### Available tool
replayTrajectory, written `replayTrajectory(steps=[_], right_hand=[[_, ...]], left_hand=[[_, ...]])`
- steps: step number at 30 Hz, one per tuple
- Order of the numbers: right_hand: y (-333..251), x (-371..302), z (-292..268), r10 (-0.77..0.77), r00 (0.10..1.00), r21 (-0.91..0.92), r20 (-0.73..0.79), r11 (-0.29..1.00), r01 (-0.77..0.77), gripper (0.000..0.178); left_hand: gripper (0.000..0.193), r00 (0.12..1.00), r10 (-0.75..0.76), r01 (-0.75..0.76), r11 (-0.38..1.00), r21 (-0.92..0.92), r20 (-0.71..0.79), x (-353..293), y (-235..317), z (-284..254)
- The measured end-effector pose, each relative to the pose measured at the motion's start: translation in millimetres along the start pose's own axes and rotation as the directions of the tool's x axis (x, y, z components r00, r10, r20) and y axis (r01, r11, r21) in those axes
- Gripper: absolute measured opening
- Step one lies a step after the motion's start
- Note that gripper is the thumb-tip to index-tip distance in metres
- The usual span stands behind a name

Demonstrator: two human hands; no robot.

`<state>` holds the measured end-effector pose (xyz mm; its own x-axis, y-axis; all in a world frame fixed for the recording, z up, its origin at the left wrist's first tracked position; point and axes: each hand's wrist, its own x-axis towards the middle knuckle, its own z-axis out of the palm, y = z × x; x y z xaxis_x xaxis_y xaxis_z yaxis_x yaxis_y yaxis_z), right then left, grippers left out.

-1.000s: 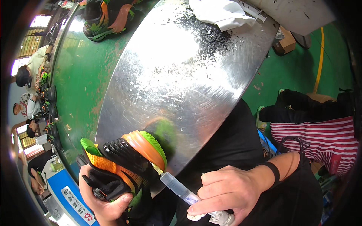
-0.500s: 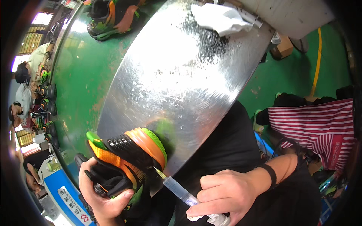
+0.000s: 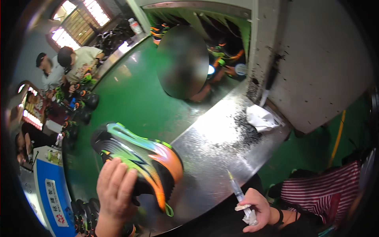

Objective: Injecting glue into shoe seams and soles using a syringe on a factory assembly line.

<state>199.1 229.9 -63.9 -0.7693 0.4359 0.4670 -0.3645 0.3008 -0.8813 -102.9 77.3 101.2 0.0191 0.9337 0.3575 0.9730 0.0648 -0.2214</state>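
Workshop line, green conveyor belt [image 3: 130,98] at left with seated workers [image 3: 75,59] beside it, curved steel surface [image 3: 213,158] at centre. Left hand [image 3: 116,189]: fingers wrapped over a black, green and orange sports shoe [image 3: 138,154], lifted above the belt's near edge, sole side turned away. Right hand [image 3: 258,207]: closed around a clear syringe [image 3: 239,193], needle pointing up and left, apart from the shoe, with a scrap of white cloth. Crumpled white rag [image 3: 262,118]: lying at the surface's far right end among dark specks.
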Motion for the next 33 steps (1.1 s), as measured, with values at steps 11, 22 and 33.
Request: replayTrajectory(steps=[11, 22, 33], right_hand=[[8, 9, 4, 0.017, 0.999, -0.019, 0.039, 1.0, -0.016, 0.071], [3, 14, 4, -0.054, 0.998, -0.114, 0.018, 0.992, 0.055, 0.07], [11, 0, -2, 0.176, 0.962, 0.117, 0.209, 0.972, -0.203, 0.076]], left_hand=[[0.035, 0.995, 0.066, -0.063, 0.997, -0.038, 0.068, -15, 6, -3], [0.037, 0.984, 0.178, -0.178, 0.984, -0.022, -0.028, -8, -8, 13], [0.064, 0.941, -0.245, 0.248, 0.969, 0.018, 0.233, 116, -79, 138]])
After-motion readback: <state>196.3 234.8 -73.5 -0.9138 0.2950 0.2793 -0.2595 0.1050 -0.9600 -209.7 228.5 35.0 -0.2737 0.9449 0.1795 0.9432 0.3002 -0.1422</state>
